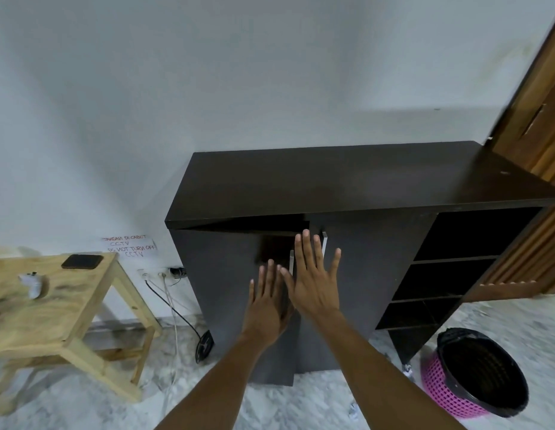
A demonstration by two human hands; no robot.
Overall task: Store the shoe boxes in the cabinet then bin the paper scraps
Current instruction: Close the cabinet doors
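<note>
Flat, splayed left hand (267,305) and right hand (313,282) against the cabinet (332,181) doors.

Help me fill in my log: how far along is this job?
No shoe boxes are in sight, so storing looks likely done. In hand: the left hand and right hand lie flat on the cabinet doors, the left door slightly ajar. Left: paper scraps lie on the floor by the bin.

Left cabinet door (223,290) ajar, dark gap showing along its top and handle edge; right door (372,274) flat shut. Open shelves (450,259) at the cabinet's right end unblocked from the front. Pink bin (447,395) on the floor near that end, mouth up; wooden table (68,305) and cables (173,308) flank the left.
</note>
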